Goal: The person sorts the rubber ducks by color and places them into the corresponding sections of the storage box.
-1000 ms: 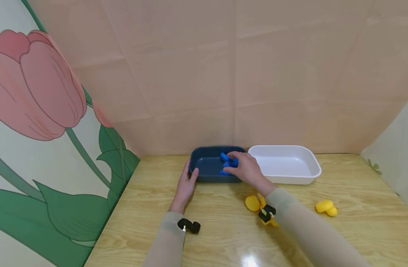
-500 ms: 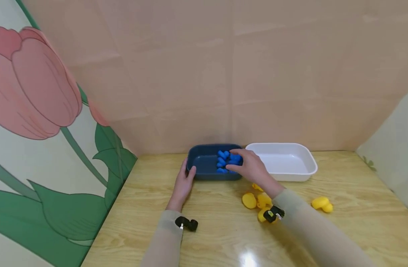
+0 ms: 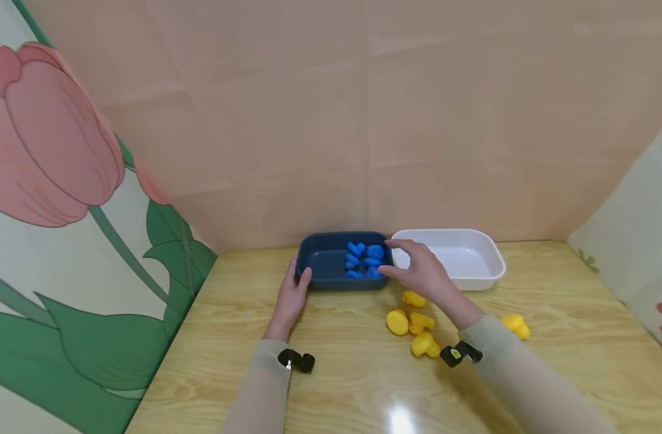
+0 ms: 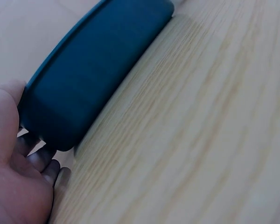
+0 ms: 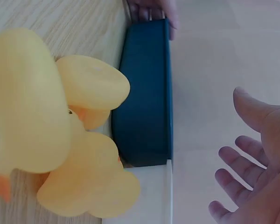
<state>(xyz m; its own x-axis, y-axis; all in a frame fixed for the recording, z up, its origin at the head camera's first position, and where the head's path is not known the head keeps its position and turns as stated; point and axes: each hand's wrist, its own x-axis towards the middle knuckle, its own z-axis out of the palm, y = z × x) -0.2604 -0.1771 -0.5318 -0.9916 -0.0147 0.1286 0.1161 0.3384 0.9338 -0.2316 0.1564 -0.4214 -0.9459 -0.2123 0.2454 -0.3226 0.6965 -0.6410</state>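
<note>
My left hand (image 3: 288,301) grips the left end of a dark blue tray (image 3: 336,284), thumb at the rim and fingers round the end wall, as the left wrist view (image 4: 18,186) also shows. Several small blue toys (image 3: 375,252) lie in the tray's right half; their exact shape is too small to tell. My right hand (image 3: 425,274) hovers at the tray's right end, thumb and fingers spread apart with nothing between them. Beneath the right forearm, several yellow rubber ducks (image 3: 424,345) lie on the table, large in the right wrist view (image 5: 88,172).
A white tray (image 3: 479,283) stands against the dark blue tray's right side, partly behind my right hand. One more yellow duck (image 3: 515,325) lies farther right, partly covered by the sleeve. A pinkish cloth (image 3: 276,120) hangs behind the wooden table (image 3: 200,361).
My right hand has drawn back to the right out of the dark blue tray, its fingers spreading, leaving the blue toys in view. My left hand keeps its hold on the tray.
</note>
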